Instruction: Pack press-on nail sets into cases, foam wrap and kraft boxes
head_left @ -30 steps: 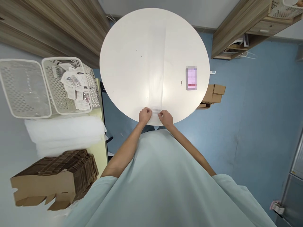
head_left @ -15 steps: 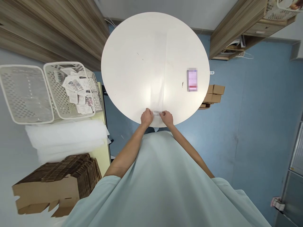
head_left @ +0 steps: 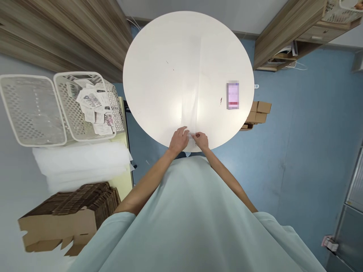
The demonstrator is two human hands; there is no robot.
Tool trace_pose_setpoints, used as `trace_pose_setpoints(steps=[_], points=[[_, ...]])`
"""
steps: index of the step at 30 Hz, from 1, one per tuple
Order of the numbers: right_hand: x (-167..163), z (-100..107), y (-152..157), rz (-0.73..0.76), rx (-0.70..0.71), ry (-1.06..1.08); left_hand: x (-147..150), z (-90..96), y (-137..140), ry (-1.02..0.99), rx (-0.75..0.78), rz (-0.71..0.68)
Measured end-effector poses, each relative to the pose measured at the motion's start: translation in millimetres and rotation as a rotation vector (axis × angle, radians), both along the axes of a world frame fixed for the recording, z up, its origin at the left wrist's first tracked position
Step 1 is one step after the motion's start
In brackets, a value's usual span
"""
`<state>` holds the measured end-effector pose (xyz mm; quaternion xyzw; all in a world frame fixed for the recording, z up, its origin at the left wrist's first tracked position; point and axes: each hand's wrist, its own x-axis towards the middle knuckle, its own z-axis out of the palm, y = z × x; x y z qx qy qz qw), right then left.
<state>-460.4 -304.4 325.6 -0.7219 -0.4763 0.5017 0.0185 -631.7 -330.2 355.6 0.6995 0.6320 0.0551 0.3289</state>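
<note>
A long, narrow strip of translucent plastic wrap (head_left: 191, 83) runs from the far part of the round white table (head_left: 153, 87) to its near edge. At the strip's near end, my right hand (head_left: 201, 140) is closed, thumb and fingertips pinching the wrap. My left hand (head_left: 179, 140) lies over the left side of that same end, fingers stretched forward, touching the wrap or the table beside it. What lies beneath the left palm is hidden. A small gap with wrap showing separates the two hands.
A phone with a blurred screen (head_left: 233, 95) lies on the table's right. Left of the table are a basket of printed cards (head_left: 61, 102), a white foam roll (head_left: 82, 160) and stacked flat cardboard boxes (head_left: 59, 226). Small cartons (head_left: 260, 112) stand beyond the right edge.
My left hand has gone from a closed grip to stretched fingers and has moved slightly right, closer to the right hand. The right hand keeps its pinch. The view has shifted a little.
</note>
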Motion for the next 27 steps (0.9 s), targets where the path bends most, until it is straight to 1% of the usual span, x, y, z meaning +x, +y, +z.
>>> trace_pose_setpoints(steps=[2,4,7,12,15,17,19,21,22,23,25,27], points=[[2,1,1,0.006,0.009,0.014,-3,-0.1,-5,-0.053,-0.009,-0.162],[4,1,3,0.011,0.013,0.044,-5,-2.1,-10,-0.064,-0.048,-0.227],[9,2,8,0.007,-0.017,0.101,-7,-5.1,-13,-0.053,-0.070,-0.258],[15,2,20,-0.051,-0.082,0.142,-4,-7.9,-8,-0.016,-0.055,-0.333],[18,5,26,-0.017,-0.098,0.112,1,-9.6,-5,0.020,-0.071,-0.316],[21,10,27,0.067,-0.054,0.066,4,-10.3,-3,0.029,-0.095,-0.285],[25,18,28,0.197,0.065,0.010,6,-10.6,-3,0.019,-0.111,-0.242],[30,25,28,0.378,0.200,-0.013,5,-10.8,-3,-0.002,-0.107,-0.190],[32,28,29,0.483,0.245,-0.008,5,-11.0,-3,-0.017,-0.097,-0.167],[35,30,30,0.588,0.270,0.002,4,-11.4,-3,-0.033,-0.088,-0.149],[39,31,32,0.763,0.274,0.026,2,-12.5,-4,-0.064,-0.083,-0.117],[43,29,34,0.851,0.264,0.036,2,-13.9,-4,-0.098,-0.096,-0.074]])
